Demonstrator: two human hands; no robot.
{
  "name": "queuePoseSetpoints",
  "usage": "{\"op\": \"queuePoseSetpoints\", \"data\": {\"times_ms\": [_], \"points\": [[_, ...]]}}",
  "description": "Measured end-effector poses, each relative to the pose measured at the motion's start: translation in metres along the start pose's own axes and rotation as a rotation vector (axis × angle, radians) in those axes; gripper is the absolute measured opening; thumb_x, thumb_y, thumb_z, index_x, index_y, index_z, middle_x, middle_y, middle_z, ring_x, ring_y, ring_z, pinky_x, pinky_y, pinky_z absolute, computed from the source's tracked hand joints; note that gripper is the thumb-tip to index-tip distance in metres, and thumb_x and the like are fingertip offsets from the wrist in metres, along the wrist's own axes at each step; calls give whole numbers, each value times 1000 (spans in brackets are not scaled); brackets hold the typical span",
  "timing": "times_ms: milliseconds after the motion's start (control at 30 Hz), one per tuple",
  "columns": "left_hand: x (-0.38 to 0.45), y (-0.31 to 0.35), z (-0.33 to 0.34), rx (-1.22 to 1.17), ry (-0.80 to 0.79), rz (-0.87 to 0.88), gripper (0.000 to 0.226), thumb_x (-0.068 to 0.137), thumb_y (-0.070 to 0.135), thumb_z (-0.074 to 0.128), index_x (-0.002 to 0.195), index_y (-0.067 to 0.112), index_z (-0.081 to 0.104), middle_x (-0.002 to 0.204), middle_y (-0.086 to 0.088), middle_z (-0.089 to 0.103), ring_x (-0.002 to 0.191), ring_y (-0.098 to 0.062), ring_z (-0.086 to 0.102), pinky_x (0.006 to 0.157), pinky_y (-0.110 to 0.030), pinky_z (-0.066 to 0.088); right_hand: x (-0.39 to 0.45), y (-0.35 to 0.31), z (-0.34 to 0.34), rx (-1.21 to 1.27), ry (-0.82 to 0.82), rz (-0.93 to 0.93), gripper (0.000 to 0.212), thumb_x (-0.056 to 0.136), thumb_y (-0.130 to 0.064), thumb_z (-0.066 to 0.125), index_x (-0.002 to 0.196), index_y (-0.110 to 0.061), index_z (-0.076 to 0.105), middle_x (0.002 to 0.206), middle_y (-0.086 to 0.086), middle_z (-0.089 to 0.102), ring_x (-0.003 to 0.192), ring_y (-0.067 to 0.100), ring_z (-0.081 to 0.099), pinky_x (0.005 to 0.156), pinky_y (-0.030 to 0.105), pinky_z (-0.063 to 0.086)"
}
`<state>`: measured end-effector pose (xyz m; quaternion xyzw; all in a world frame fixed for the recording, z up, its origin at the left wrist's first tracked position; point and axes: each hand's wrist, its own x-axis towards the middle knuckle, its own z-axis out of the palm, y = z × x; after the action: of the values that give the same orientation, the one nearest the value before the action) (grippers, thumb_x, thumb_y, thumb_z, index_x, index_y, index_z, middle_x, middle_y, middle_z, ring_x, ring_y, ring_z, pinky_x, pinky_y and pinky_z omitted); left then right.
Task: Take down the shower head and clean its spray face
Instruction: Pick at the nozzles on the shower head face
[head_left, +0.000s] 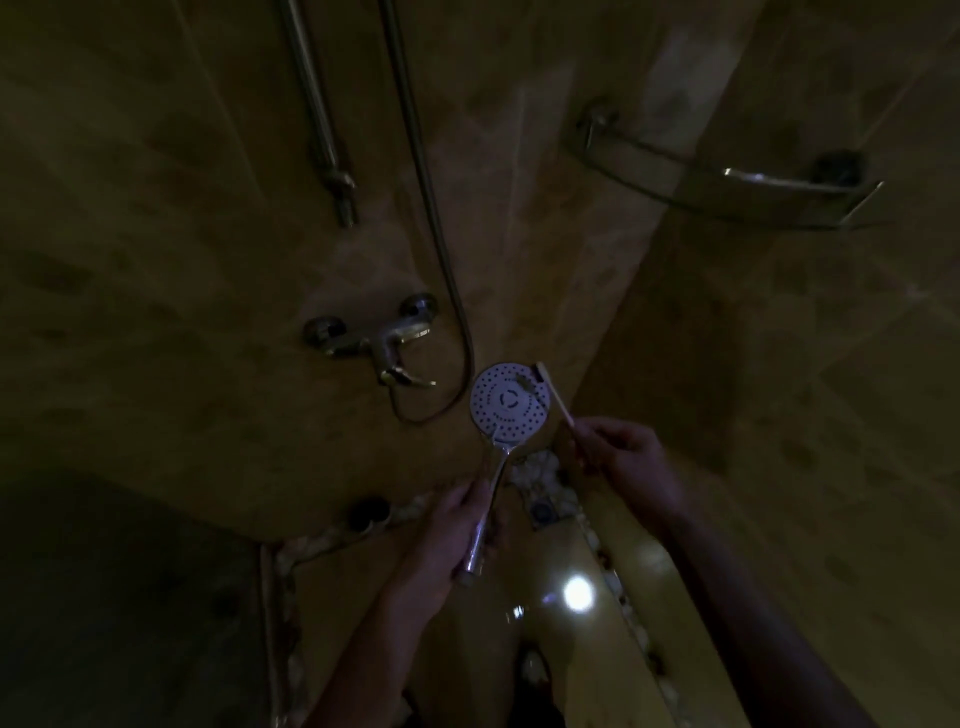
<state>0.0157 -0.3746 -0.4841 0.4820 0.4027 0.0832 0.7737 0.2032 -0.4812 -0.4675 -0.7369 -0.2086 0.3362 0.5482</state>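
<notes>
The room is dim. A chrome shower head (509, 402) is off the wall, its round white spray face with dark nozzle holes turned up towards me. My left hand (457, 525) grips its handle from below. My right hand (623, 449) pinches the end of a pale toothbrush (553, 395), whose brush end lies against the upper right edge of the spray face. The metal hose (415, 156) loops down the wall and curves below the tap.
A chrome mixer tap (387, 345) sits on the tiled wall to the left of the shower head. A vertical slide rail (317, 114) rises above it. A corner shelf (727, 182) hangs at upper right. A floor drain (543, 512) and a light reflection (576, 592) lie below.
</notes>
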Motion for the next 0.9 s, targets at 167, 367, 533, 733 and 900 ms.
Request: {"op": "queuePoseSetpoints", "data": {"times_ms": [167, 367, 533, 733, 900], "points": [[18, -49, -10, 23, 17, -44, 13, 98, 11, 48, 92, 8, 59, 61, 2, 64, 48, -8, 53, 47, -21, 42, -15, 46, 23, -43, 0, 54, 21, 95, -15, 55, 93, 5, 64, 75, 19, 59, 53, 15, 53, 42, 17, 39], [29, -92, -8, 112, 55, -146, 28, 99, 15, 48, 72, 12, 53, 55, -4, 50, 39, -8, 41, 40, -19, 33, -18, 103, 33, -373, 172, 20, 26, 94, -30, 57, 78, -13, 70, 59, -5, 61, 47, -2, 52, 49, 15, 39], [32, -111, -12, 191, 80, -110, 39, 98, 34, 49, 65, 14, 52, 47, -2, 48, 39, -10, 39, 41, -21, 30, -28, 137, 48, -717, 124, -42, 39, 95, -47, 48, 82, -19, 71, 73, -2, 72, 67, 12, 67, 61, 33, 53], [27, -123, -17, 211, 73, -75, 41, 98, 30, 52, 61, 13, 49, 46, -5, 43, 39, -13, 35, 41, -25, 27, -14, 138, 42, -947, 166, -36, 46, 92, -61, 37, 95, -29, 69, 84, 0, 74, 81, 23, 69, 63, 30, 49], [28, -133, -15, 175, 96, -111, 35, 96, 24, 55, 62, 14, 51, 48, -4, 43, 36, -12, 33, 36, -20, 25, -7, 130, 40, -976, 188, -30, 45, 92, -63, 37, 94, -32, 69, 81, 0, 72, 81, 25, 68, 60, 28, 43]]}}
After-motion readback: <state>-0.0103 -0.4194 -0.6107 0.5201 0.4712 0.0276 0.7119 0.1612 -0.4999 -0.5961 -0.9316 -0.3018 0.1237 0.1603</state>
